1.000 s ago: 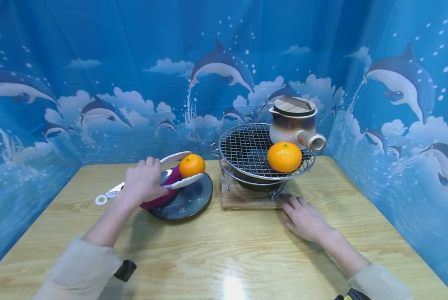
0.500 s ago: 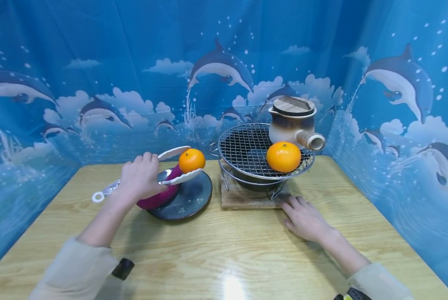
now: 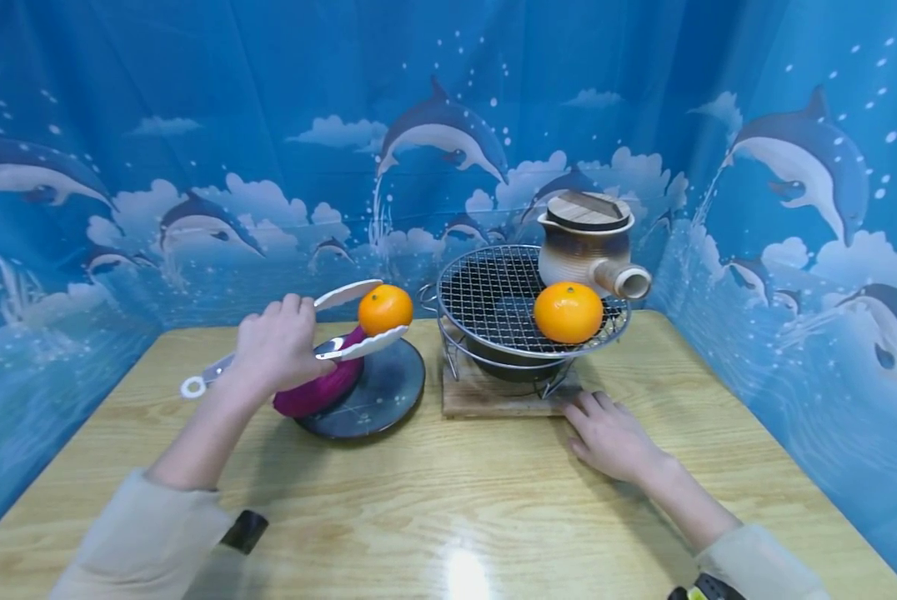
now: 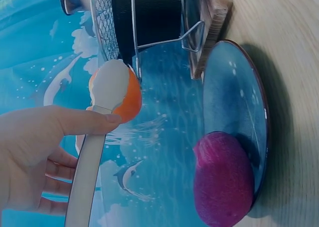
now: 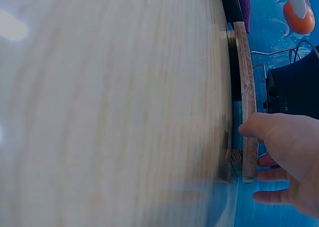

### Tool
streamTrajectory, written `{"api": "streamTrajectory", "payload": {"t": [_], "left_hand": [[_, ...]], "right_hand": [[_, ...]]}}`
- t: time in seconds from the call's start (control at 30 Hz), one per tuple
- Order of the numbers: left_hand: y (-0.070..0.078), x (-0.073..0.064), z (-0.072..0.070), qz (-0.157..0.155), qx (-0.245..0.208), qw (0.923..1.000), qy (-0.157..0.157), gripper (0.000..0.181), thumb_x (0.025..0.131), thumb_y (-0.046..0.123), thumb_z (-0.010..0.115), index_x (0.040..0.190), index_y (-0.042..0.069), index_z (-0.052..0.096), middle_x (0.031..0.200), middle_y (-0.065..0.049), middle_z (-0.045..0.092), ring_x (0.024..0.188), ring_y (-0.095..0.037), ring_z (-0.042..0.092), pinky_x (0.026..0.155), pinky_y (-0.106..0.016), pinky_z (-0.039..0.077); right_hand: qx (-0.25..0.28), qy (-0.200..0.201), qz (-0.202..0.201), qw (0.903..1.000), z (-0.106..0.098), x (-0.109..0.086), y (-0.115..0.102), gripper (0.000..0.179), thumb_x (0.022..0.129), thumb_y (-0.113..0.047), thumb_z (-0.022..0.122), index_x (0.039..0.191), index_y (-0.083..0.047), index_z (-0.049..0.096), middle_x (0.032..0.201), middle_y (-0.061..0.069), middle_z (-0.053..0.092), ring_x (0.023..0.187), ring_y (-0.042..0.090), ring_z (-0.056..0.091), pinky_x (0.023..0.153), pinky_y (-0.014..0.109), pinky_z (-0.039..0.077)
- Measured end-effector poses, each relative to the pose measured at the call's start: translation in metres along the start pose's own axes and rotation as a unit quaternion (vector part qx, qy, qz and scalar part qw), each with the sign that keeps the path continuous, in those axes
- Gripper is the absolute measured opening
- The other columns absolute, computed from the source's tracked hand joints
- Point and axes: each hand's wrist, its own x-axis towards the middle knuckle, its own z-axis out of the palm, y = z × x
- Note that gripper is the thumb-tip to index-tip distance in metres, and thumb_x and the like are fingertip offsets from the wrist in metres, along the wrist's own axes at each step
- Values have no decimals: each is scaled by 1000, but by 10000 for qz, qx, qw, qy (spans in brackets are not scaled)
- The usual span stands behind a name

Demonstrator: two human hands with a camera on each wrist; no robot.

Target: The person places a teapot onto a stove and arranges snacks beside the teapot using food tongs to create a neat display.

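My left hand (image 3: pixel 278 343) grips tongs (image 4: pixel 85 177) with pale scalloped tips. Between those tips an orange (image 3: pixel 385 310) is held, above the far side of a dark blue plate (image 3: pixel 388 392). On the plate's left part, below the tongs, lies a purple sweet-potato-like vegetable (image 4: pixel 223 179). My right hand (image 3: pixel 615 437) rests at the right front corner of a wooden board (image 3: pixel 504 407), the thumb touching its front edge in the right wrist view. A second, larger orange (image 3: pixel 568 313) sits on the front right of a round wire grill (image 3: pixel 486 287).
Behind the larger orange, a lidded clay pot (image 3: pixel 583 250) stands on the grill, its hollow handle pointing to the front right. A wire stand and dark bowl (image 3: pixel 519 368) support the grill on the board. A dolphin-print curtain (image 3: pixel 268 125) encloses the wooden table (image 3: pixel 418 500).
The left hand has raised the tongs and the orange, moving slightly left, away from the plate and purple vegetable. The right hand has stayed at the board's corner.
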Motion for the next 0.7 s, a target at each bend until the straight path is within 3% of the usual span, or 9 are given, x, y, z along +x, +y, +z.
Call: {"api": "streamTrajectory", "payload": {"t": [0.7], "left_hand": [[-1, -5, -16, -219, -353, 9987, 281, 85, 65, 40, 80, 123, -10, 42, 111, -27, 47, 92, -39, 47, 70, -50, 45]], "right_hand": [[1, -47, 61, 10000, -1, -1, -1, 41, 75, -22, 71, 109, -4, 58, 101, 16, 53, 90, 34, 53, 68, 46, 49]]}}
